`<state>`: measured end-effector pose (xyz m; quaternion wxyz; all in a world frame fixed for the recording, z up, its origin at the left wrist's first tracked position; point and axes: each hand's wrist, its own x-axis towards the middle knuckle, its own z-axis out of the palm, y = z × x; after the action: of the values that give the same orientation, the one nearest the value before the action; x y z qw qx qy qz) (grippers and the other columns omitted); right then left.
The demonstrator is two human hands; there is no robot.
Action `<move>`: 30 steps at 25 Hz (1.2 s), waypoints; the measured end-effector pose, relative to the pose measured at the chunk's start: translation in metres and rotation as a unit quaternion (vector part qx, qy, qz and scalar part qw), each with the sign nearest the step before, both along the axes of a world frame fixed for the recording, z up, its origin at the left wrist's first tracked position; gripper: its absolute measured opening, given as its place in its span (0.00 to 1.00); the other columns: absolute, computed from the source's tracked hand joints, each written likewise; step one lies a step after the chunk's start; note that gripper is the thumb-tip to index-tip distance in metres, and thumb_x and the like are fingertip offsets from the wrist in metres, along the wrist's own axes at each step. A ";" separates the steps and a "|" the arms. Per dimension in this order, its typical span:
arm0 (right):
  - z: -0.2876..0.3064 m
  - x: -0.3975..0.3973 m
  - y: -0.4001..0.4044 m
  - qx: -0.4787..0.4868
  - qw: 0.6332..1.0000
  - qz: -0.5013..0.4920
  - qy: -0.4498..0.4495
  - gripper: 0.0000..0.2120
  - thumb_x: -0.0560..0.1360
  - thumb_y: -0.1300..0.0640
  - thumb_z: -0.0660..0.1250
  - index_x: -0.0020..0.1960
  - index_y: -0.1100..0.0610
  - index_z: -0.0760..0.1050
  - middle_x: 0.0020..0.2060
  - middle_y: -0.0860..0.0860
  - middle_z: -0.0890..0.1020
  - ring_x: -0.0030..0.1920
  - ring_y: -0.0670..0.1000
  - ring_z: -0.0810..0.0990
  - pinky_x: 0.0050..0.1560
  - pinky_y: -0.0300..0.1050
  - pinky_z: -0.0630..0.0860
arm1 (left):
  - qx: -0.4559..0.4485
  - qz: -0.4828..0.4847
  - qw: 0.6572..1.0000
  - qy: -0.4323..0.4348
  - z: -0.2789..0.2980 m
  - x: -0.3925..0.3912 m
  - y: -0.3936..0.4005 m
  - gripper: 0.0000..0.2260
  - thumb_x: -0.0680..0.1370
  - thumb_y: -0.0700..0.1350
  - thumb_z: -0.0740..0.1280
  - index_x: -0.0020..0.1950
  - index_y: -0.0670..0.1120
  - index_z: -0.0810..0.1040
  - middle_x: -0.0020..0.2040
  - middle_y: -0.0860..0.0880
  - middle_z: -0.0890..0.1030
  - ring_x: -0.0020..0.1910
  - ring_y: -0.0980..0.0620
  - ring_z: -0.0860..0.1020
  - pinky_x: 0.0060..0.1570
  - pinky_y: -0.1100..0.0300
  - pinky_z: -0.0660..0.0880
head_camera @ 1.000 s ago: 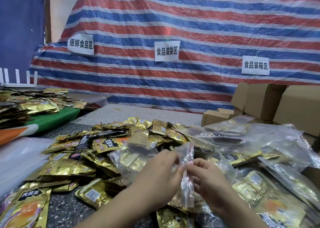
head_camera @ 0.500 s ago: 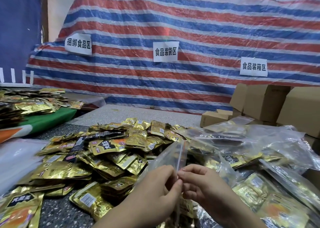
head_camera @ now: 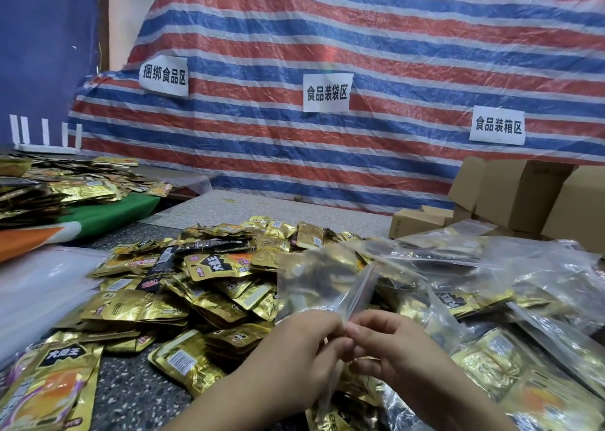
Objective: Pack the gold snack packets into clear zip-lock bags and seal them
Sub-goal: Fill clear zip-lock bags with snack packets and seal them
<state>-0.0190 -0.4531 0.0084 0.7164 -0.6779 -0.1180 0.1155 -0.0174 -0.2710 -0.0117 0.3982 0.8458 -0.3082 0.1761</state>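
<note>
A clear zip-lock bag with a red zip strip stands tilted up in front of me, gold packets showing through it. My left hand and my right hand meet at its near corner and both pinch the zip edge. A big heap of loose gold snack packets covers the speckled table to the left of my hands. Filled clear bags lie piled on the right.
Cardboard boxes stand at the back right. A second heap of gold packets lies on a green cloth at the far left. White plastic sheeting covers the left table edge. A striped tarp with paper signs hangs behind.
The bag has swung from upright between my hands to leaning up and away. My hands have slid down along the zip strip to its near end, staying pinched on it.
</note>
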 end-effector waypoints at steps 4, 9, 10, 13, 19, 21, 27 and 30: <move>-0.001 0.000 0.000 0.023 1.000 0.007 -0.011 0.07 0.65 0.55 0.76 0.39 0.59 0.84 0.37 0.57 0.82 0.36 0.49 0.81 0.35 0.39 0.78 | -0.022 -0.025 0.999 0.015 0.002 0.000 0.000 0.06 0.79 0.51 0.62 0.44 0.54 0.75 0.37 0.57 0.76 0.37 0.60 0.74 0.38 0.58 0.72; -0.002 0.001 0.003 0.028 0.999 0.012 -0.035 0.07 0.67 0.53 0.74 0.38 0.57 0.83 0.35 0.53 0.80 0.35 0.47 0.78 0.37 0.39 0.77 | -0.036 -0.035 0.997 0.053 0.006 -0.002 -0.001 0.11 0.81 0.52 0.60 0.46 0.48 0.78 0.40 0.51 0.80 0.39 0.55 0.77 0.43 0.50 0.76; -0.002 0.001 0.003 0.032 0.999 0.015 -0.036 0.06 0.68 0.53 0.74 0.38 0.56 0.83 0.35 0.53 0.79 0.35 0.47 0.78 0.37 0.39 0.77 | -0.038 -0.033 0.997 0.054 0.007 -0.003 -0.001 0.12 0.81 0.52 0.59 0.46 0.48 0.78 0.40 0.51 0.80 0.39 0.55 0.77 0.43 0.50 0.76; -0.002 0.000 0.003 0.039 0.998 0.025 -0.030 0.05 0.69 0.54 0.73 0.40 0.56 0.82 0.36 0.54 0.78 0.35 0.47 0.76 0.37 0.39 0.75 | -0.057 -0.037 0.994 0.080 0.011 -0.006 -0.001 0.11 0.80 0.53 0.60 0.43 0.50 0.76 0.36 0.54 0.78 0.36 0.58 0.75 0.43 0.48 0.77; 0.003 -0.003 0.001 0.076 0.995 0.053 -0.023 0.07 0.74 0.59 0.72 0.43 0.62 0.78 0.36 0.57 0.74 0.33 0.49 0.72 0.34 0.39 0.71 | -0.145 -0.088 0.969 0.181 0.016 -0.010 -0.003 0.12 0.81 0.50 0.61 0.40 0.54 0.78 0.34 0.54 0.80 0.35 0.56 0.79 0.38 0.52 0.80; 0.006 -0.004 0.002 0.090 0.994 0.048 -0.026 0.08 0.74 0.60 0.72 0.42 0.62 0.76 0.34 0.58 0.73 0.31 0.50 0.71 0.31 0.39 0.69 | -0.151 -0.072 0.973 0.157 0.019 -0.009 -0.002 0.12 0.80 0.50 0.61 0.40 0.49 0.79 0.33 0.52 0.80 0.33 0.55 0.78 0.37 0.58 0.76; 0.008 0.000 0.001 -0.106 0.976 -0.156 -0.110 0.18 0.76 0.66 0.64 0.28 0.55 0.72 0.24 0.55 0.72 0.24 0.48 0.68 0.26 0.37 0.66 | -0.186 0.062 0.977 0.087 0.017 -0.004 0.000 0.12 0.81 0.43 0.61 0.39 0.43 0.78 0.31 0.47 0.81 0.28 0.54 0.78 0.28 0.64 0.73; 0.008 0.001 -0.005 -0.175 0.949 -0.231 -0.125 0.17 0.73 0.62 0.65 0.26 0.54 0.69 0.22 0.52 0.71 0.25 0.49 0.68 0.29 0.41 0.67 | -0.227 0.123 0.963 0.073 0.017 0.001 0.007 0.13 0.81 0.46 0.61 0.39 0.43 0.76 0.32 0.46 0.82 0.28 0.56 0.79 0.27 0.56 0.74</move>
<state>-0.0181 -0.4581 0.0164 0.5727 -0.8105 -0.0248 -0.1202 -0.0163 -0.2644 0.0050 0.5761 0.7754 -0.1241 0.2269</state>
